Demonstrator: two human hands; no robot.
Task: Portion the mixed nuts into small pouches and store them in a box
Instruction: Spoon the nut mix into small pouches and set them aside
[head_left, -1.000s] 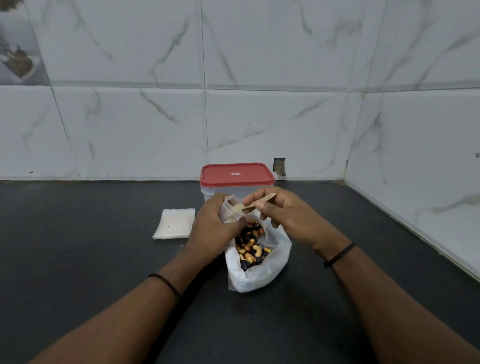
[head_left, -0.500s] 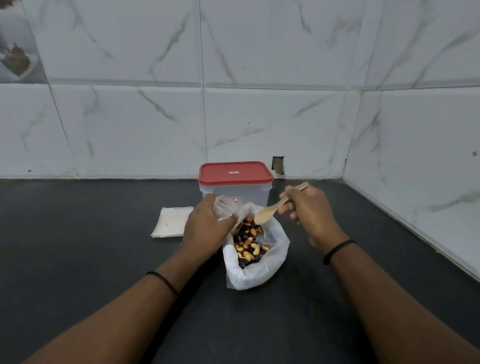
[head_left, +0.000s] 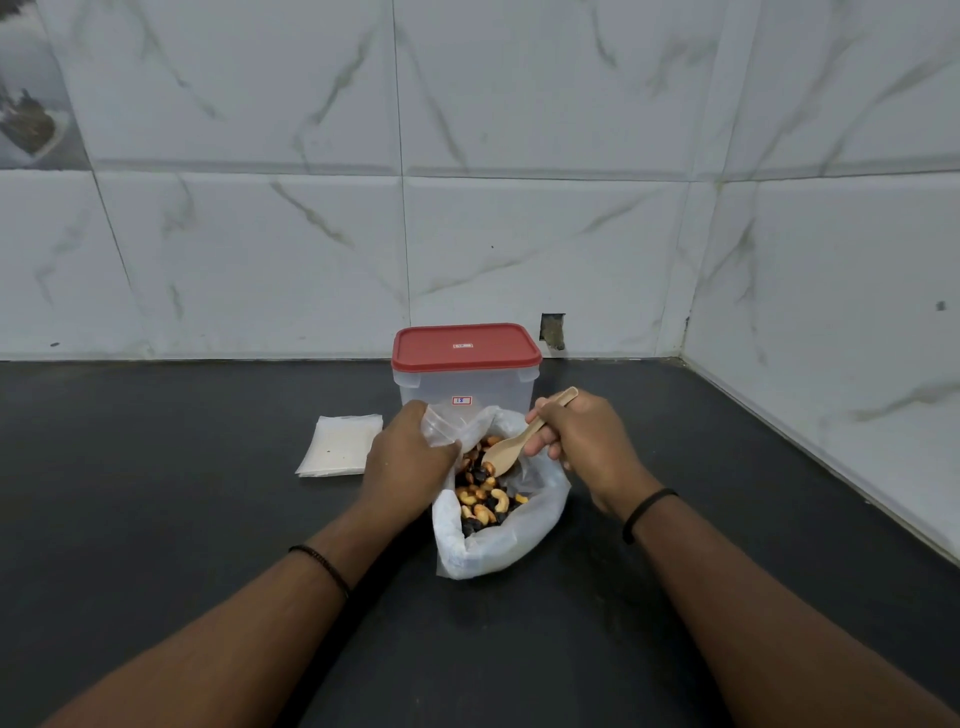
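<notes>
A light wooden spoon (head_left: 522, 441) is pinched by the right hand (head_left: 587, 449), its bowl dipped among mixed nuts (head_left: 485, 491); a small clear plastic pouch (head_left: 441, 428) is gripped by the left hand (head_left: 408, 462) just beside.

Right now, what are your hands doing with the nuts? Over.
Left hand holds small pouch open. Right hand grips wooden spoon, bowl dipping into mixed nuts. Box lidded behind the bag. Nothing blocking.

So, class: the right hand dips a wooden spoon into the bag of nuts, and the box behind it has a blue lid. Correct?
Not quite. In the head view the box has a red lid, not blue. The right hand does dip the wooden spoon into the bag of nuts.
</notes>
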